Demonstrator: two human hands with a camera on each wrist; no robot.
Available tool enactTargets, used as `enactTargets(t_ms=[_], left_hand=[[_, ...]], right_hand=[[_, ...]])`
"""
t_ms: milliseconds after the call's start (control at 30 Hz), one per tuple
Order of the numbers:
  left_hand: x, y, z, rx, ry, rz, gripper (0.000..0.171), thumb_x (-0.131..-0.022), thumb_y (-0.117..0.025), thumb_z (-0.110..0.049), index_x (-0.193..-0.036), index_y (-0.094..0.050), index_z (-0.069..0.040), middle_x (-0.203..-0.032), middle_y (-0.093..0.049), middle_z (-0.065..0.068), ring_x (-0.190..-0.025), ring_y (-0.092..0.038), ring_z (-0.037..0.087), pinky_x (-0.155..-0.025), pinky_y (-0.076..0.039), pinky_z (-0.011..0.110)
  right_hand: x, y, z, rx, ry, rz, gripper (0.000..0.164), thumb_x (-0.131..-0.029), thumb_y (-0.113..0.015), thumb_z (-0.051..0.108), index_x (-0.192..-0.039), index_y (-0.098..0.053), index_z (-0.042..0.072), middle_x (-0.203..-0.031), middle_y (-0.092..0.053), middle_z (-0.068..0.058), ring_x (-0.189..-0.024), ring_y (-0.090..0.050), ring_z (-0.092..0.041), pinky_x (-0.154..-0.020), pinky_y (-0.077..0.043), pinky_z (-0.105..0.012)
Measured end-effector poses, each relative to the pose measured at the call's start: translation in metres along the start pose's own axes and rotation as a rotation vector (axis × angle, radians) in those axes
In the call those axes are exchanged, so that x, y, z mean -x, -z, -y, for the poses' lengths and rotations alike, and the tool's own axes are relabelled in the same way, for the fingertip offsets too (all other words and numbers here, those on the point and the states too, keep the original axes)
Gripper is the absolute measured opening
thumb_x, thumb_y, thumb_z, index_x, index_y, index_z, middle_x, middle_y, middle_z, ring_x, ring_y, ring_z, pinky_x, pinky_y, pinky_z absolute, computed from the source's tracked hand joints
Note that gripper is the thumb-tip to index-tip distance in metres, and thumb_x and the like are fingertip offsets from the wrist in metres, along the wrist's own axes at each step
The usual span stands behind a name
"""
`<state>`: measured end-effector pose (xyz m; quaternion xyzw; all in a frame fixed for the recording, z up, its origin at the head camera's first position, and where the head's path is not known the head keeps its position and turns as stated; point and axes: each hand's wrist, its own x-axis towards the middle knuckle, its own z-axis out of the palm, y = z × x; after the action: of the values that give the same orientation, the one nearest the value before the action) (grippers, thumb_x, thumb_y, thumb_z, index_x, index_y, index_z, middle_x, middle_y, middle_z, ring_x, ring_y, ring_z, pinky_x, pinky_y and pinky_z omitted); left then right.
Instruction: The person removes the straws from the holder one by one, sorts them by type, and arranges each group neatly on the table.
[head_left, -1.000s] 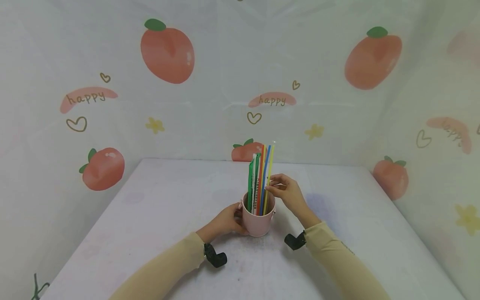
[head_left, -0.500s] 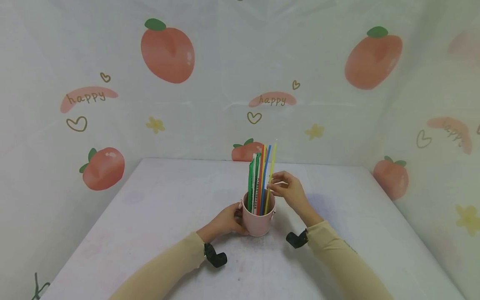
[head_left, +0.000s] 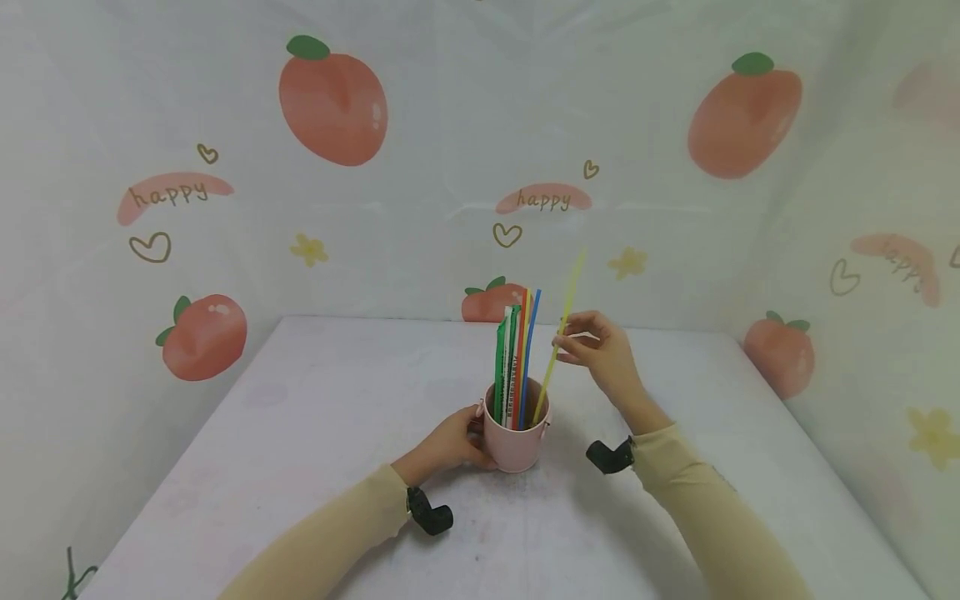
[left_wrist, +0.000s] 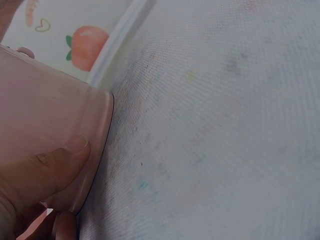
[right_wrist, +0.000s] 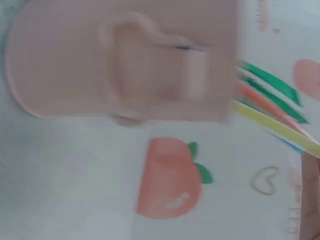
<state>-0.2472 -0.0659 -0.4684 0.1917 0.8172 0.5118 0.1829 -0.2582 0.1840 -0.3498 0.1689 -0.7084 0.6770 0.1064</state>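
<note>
One yellow straw [head_left: 561,337] pinched mid-length by our right hand [head_left: 602,354] | light, bendy, slick; we judge mid-shaft best | left hand [head_left: 450,443] grips pink cup [head_left: 514,446] on table [head_left: 300,417]

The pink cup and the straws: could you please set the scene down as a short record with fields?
Container: pink cup, upright on the white table
Contents: green, red, orange and blue straws, standing upright
Left hand: left hand grips the side of the cup
Right hand: right hand pinches the yellow straw
Yellow straw: tilted to the right, its lower end inside the cup
Backdrop: cloth printed with peaches and the word happy
</note>
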Motion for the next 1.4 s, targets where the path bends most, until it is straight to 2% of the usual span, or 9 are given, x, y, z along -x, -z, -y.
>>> enactTargets(t_ms=[233,333,500,667,833,933,1200,1400], left_hand=[[0.001,0.001,-0.002,-0.004,-0.018,0.002,0.079,-0.062,-0.085,-0.007,-0.131,-0.046,-0.012,-0.117,-0.057,0.004,-0.107,-0.053,0.02,-0.09,-0.048,0.034],[0.0,0.002,-0.002,-0.006,-0.022,0.001,0.08,-0.062,-0.085,-0.008,-0.132,-0.045,-0.012,-0.118,-0.057,0.004,-0.108,-0.053,0.02,-0.091,-0.048,0.034],[0.001,0.002,-0.002,-0.013,-0.015,-0.004,0.08,-0.062,-0.085,-0.008,-0.132,-0.045,-0.011,-0.119,-0.057,0.005,-0.109,-0.053,0.021,-0.092,-0.047,0.037],[0.001,0.002,-0.002,-0.014,-0.019,-0.005,0.08,-0.062,-0.085,-0.009,-0.132,-0.045,-0.011,-0.119,-0.056,0.005,-0.109,-0.053,0.021,-0.092,-0.047,0.037],[0.001,0.002,-0.002,-0.012,-0.025,-0.005,0.079,-0.063,-0.085,-0.009,-0.132,-0.046,-0.011,-0.118,-0.057,0.004,-0.108,-0.053,0.02,-0.092,-0.047,0.036],[0.001,0.002,-0.002,-0.013,-0.02,-0.004,0.079,-0.063,-0.085,-0.009,-0.132,-0.045,-0.011,-0.118,-0.057,0.004,-0.108,-0.053,0.02,-0.092,-0.047,0.036],[0.0,0.001,-0.002,-0.015,0.0,-0.003,0.081,-0.063,-0.084,-0.009,-0.133,-0.043,-0.009,-0.12,-0.055,0.005,-0.109,-0.053,0.021,-0.092,-0.047,0.034],[0.001,0.001,-0.003,-0.017,-0.002,-0.004,0.08,-0.062,-0.085,-0.009,-0.132,-0.045,-0.008,-0.118,-0.056,0.005,-0.108,-0.053,0.022,-0.091,-0.048,0.034]], right_hand=[[-0.014,0.019,0.034,-0.166,0.103,-0.045,0.024,-0.08,-0.065,-0.007,-0.099,-0.057,0.004,-0.092,-0.058,-0.005,-0.082,-0.065,-0.014,-0.071,-0.055,-0.034],[-0.019,0.028,0.043,-0.184,0.129,-0.064,0.023,-0.08,-0.065,-0.008,-0.099,-0.058,0.004,-0.093,-0.058,-0.006,-0.081,-0.064,-0.015,-0.071,-0.055,-0.033],[-0.023,0.041,0.045,-0.164,0.099,-0.098,0.024,-0.08,-0.066,-0.007,-0.1,-0.059,0.003,-0.091,-0.058,-0.005,-0.08,-0.064,-0.014,-0.07,-0.055,-0.033],[-0.024,0.049,0.027,-0.095,0.01,-0.1,0.027,-0.081,-0.066,-0.004,-0.106,-0.057,-0.003,-0.087,-0.057,-0.003,-0.079,-0.064,-0.012,-0.069,-0.055,-0.032],[-0.023,0.051,-0.001,0.036,-0.132,-0.075,0.041,-0.084,-0.065,0.002,-0.119,-0.047,-0.012,-0.09,-0.055,-0.004,-0.078,-0.064,-0.009,-0.068,-0.056,-0.032],[-0.022,0.051,-0.017,0.086,-0.208,-0.047,0.043,-0.086,-0.063,0.003,-0.123,-0.046,-0.012,-0.094,-0.054,-0.006,-0.077,-0.063,-0.008,-0.068,-0.056,-0.033],[-0.015,0.052,-0.053,0.128,-0.359,0.007,0.044,-0.086,-0.061,0.002,-0.125,-0.045,-0.012,-0.101,-0.051,-0.013,-0.078,-0.063,-0.011,-0.071,-0.056,-0.034],[-0.008,0.051,-0.075,0.153,-0.464,0.042,0.046,-0.087,-0.062,0.006,-0.126,-0.046,-0.012,-0.111,-0.056,-0.021,-0.086,-0.063,-0.016,-0.073,-0.055,-0.034]])
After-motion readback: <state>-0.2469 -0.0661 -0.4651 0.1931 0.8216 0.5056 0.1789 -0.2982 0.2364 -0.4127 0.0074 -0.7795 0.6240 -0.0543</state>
